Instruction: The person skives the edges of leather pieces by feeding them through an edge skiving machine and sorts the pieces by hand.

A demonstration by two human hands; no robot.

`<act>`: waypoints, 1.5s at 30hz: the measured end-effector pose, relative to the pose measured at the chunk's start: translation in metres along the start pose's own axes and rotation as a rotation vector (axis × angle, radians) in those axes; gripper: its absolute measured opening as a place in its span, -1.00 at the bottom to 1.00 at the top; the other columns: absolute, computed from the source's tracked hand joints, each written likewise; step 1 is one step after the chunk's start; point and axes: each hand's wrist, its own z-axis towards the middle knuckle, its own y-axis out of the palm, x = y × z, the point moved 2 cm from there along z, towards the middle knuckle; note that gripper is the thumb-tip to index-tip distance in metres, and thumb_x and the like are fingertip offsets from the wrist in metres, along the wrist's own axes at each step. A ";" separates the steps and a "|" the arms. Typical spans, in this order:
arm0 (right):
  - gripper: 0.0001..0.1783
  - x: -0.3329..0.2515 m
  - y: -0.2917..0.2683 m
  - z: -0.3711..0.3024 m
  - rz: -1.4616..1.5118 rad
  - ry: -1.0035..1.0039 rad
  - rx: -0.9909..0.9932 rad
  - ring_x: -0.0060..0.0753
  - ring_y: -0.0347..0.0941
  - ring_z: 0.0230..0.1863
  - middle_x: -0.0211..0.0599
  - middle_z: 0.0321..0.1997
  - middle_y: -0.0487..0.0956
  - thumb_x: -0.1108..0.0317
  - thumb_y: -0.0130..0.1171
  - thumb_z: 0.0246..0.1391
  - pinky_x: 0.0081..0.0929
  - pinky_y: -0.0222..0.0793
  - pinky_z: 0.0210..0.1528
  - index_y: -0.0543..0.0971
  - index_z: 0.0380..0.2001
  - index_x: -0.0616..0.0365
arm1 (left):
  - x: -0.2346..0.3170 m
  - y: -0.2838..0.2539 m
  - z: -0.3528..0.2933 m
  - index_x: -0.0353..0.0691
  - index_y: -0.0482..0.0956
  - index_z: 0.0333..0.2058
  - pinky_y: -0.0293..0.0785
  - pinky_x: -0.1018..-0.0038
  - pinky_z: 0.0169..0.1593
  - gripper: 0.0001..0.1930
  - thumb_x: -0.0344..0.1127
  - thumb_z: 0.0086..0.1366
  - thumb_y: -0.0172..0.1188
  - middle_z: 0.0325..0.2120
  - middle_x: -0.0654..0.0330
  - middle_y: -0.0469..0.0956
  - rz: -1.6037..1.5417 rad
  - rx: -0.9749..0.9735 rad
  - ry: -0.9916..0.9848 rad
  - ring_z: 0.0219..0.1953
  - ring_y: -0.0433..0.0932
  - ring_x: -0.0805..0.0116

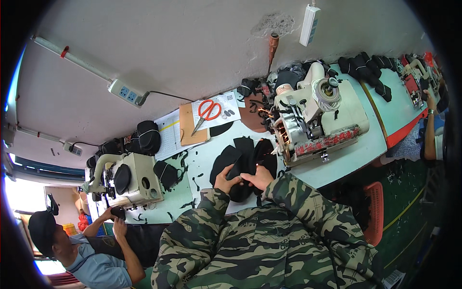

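Observation:
Close in front of my body, my left hand (225,179) pinches the edge of a black fabric piece (234,169) between thumb and fingers. Its thumb nearly meets that of my right hand (260,177), which is closed on the same piece. Under and around both hands, more black fabric pieces (225,158) fan out over the white table (198,153). A dark piece at the right of this pile lies near the front of a cream sewing machine (315,120). My fingertips partly cover where the fabric is gripped.
Orange-handled scissors (208,111) lie on papers and a brown card behind the pile. A screwdriver (272,48) stands upright by the machine. At left, a co-worker (89,255) handles black work at another sewing machine (132,180). A red basket (374,212) stands below the table at right.

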 end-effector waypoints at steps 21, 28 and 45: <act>-0.73 0.015 0.007 0.004 0.078 -0.101 0.125 -0.42 0.48 -0.54 -0.25 -0.54 0.55 0.38 0.18 -0.12 -0.48 0.38 -0.42 0.49 -0.33 0.31 | 0.035 0.024 -0.018 -0.07 0.16 0.16 0.47 0.41 -0.37 -0.33 -0.55 0.03 0.09 -0.46 -0.05 0.51 0.643 0.200 0.325 -0.50 0.57 0.25; -0.76 0.012 -0.004 0.009 0.328 -0.102 0.123 -0.44 0.47 -0.56 -0.26 -0.53 0.55 0.47 0.18 -0.20 -0.48 0.37 -0.48 0.50 -0.38 0.33 | 0.085 0.023 -0.035 -0.04 0.51 -0.15 0.41 0.23 -0.37 -0.73 -0.33 0.14 0.05 -0.45 -0.15 0.47 1.438 0.239 0.376 -0.43 0.49 -0.11; -0.59 -0.021 -0.003 -0.012 0.454 0.075 -0.035 -0.44 0.49 -0.47 -0.17 -0.44 0.55 0.23 0.26 -0.14 -0.54 0.41 -0.47 0.50 -0.33 0.40 | 0.048 0.018 -0.015 -0.38 0.52 -0.44 0.31 0.62 -0.43 -0.81 -0.38 -0.01 0.26 -0.63 0.30 0.47 0.462 0.104 0.181 -0.53 0.36 0.61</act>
